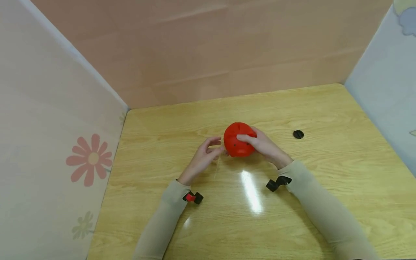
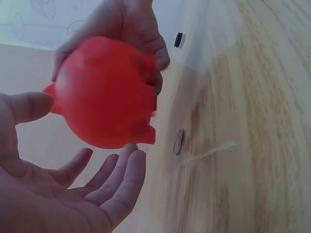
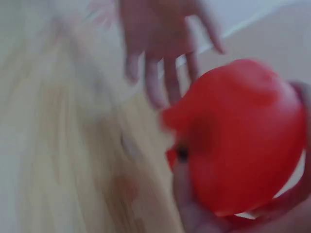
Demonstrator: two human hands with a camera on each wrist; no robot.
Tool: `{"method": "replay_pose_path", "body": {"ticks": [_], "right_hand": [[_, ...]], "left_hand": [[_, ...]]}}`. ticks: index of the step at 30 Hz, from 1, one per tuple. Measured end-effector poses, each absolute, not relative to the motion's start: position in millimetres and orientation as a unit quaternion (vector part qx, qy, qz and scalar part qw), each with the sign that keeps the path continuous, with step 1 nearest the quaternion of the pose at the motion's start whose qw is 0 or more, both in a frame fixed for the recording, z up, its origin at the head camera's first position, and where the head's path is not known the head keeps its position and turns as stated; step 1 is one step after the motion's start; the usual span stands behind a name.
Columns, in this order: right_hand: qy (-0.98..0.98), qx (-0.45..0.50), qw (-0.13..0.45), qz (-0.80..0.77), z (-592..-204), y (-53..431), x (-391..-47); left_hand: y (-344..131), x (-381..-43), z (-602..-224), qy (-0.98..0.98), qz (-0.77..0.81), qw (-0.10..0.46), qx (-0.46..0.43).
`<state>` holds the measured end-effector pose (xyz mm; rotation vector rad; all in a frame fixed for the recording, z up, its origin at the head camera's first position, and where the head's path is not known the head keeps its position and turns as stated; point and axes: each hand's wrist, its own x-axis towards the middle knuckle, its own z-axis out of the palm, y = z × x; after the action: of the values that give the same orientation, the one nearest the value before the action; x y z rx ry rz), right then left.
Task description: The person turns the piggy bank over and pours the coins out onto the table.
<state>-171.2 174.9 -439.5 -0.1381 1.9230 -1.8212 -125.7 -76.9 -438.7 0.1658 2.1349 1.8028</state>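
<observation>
A round red piggy bank (image 1: 238, 139) is held above the table by my right hand (image 1: 264, 146), whose thumb lies across the near side with the fingers behind it. My left hand (image 1: 204, 156) is just left of the bank, fingers spread and bent a little, nothing between them. In the left wrist view its thumb tip overlaps a pointed red bit on the bank's side. Short stubby feet stick out from the bank toward the table. Below, on the table, lies a coin (image 2: 179, 141). The right wrist view is blurred.
A black round plug (image 1: 298, 134) lies on the wooden table (image 1: 162, 144) to the right of my right hand. A pale streak (image 2: 214, 153) runs along the tabletop beside the coin. Walls enclose the table at the back, left and right.
</observation>
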Motion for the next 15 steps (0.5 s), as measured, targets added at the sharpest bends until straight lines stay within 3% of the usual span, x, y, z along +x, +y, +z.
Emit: {"method": "replay_pose_path", "body": {"ticks": [15], "right_hand": [[0.740,-0.024,0.222,-0.634,-432.9,170.5,-169.6]], "left_hand": [[-77.5,-126.9,-439.0,0.759,0.628,0.163,0.057]]}}
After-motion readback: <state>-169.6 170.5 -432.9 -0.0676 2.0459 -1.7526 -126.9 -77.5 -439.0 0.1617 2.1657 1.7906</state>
